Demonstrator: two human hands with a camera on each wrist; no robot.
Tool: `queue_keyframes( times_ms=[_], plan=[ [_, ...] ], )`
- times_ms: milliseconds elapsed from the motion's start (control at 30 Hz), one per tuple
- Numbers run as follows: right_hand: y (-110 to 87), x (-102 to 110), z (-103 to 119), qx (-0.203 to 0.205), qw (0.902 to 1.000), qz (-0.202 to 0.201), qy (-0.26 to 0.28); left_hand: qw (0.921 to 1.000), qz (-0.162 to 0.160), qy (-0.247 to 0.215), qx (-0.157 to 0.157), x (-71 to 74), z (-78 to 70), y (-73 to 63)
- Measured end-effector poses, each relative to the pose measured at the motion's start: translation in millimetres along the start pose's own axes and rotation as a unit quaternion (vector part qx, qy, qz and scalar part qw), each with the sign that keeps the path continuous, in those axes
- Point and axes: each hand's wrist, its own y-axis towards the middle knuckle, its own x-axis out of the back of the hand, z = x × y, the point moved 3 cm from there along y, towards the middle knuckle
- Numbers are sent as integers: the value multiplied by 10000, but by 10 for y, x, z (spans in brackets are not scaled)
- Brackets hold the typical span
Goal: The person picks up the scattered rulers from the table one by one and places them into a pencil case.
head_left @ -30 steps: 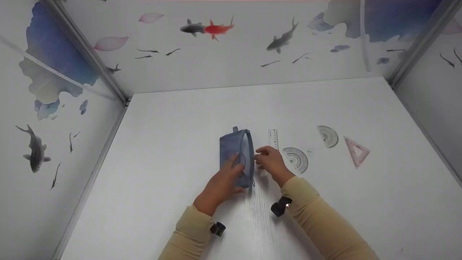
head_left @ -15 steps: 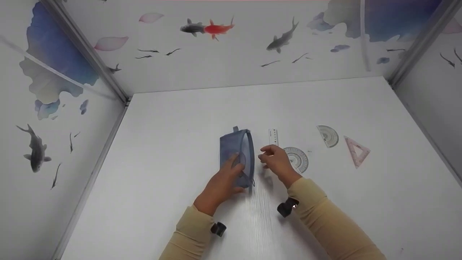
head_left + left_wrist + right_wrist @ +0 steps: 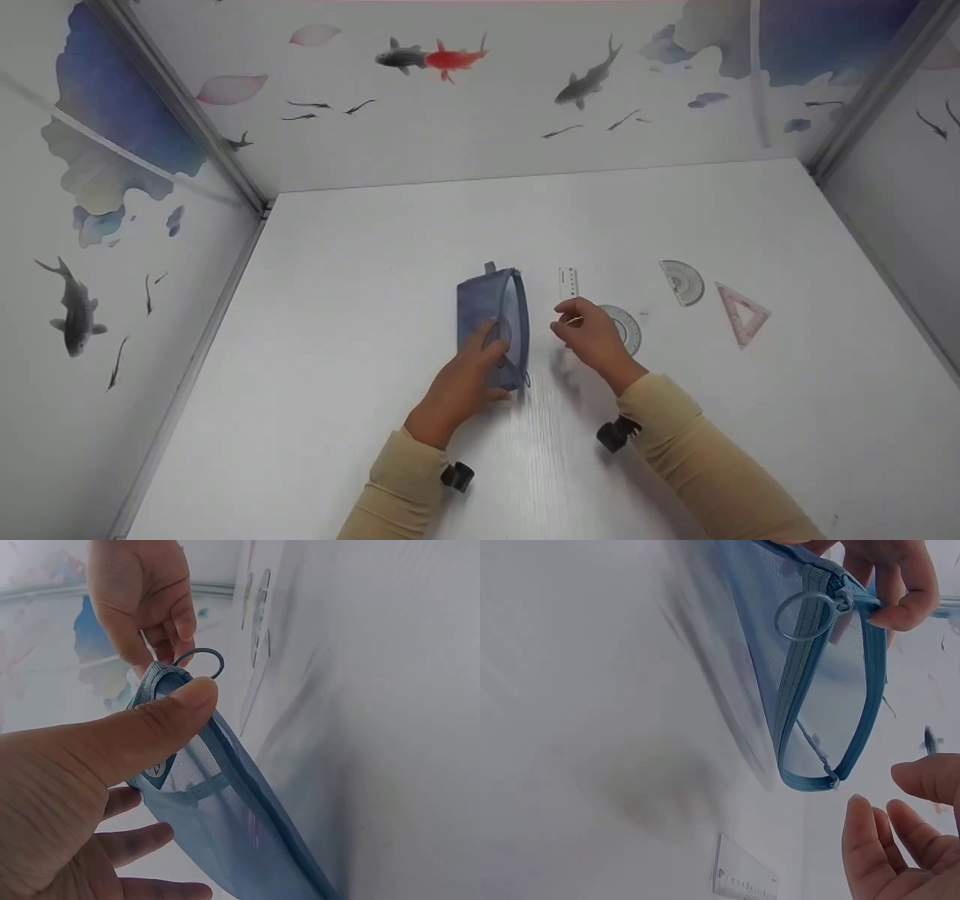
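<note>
My left hand [image 3: 457, 382] pinches the blue mesh zipper pouch [image 3: 480, 296], thumb on one face and fingers behind it. The pouch's unzipped mouth faces right, toward my other hand. A round zipper pull [image 3: 806, 615] dangles at the near end of the zip. Through the mesh a faint pink streak [image 3: 253, 829] shows. My right hand [image 3: 596, 337] hovers to the right of the pouch, fingers loosely bent, with a gap between thumb and fingertips and nothing held there. Behind it, partly covered, lie a clear ruler [image 3: 568, 281] and a round-edged protractor [image 3: 630, 330].
Farther right on the white table [image 3: 360, 247] lie a smaller half-round protractor [image 3: 684, 285] and a pink set square [image 3: 731, 315]. Upright panels printed with fish [image 3: 589, 82] border the table at the back and both sides.
My right hand has drawn away from the pouch's mouth toward the right, now covering more of the larger protractor. My left hand and the pouch have stayed put.
</note>
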Motion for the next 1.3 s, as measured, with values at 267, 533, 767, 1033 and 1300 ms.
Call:
queue_keyframes(
  times_ms=[267, 533, 767, 1033, 1300],
  plan=[
    [-37, 124, -8, 281, 9982, -29, -538, 10000, 8, 50, 0, -6, -4, -5],
    [-104, 249, -31, 535, 9944, -52, -914, 10000, 9, 57, 33, -4, -16, -13],
    [-134, 352, -50, 869, 9883, -119, -1251, 10000, -1, 16, -48, 3, -12, -17],
    [-155, 467, -98, 1027, 9777, -303, -1807, 9999, -31, -15, -110, -2, -4, -19],
    [-173, 568, -139, 1191, 9627, -386, -2397, 10000, 13, -24, -87, -4, -2, -10]
  ],
)
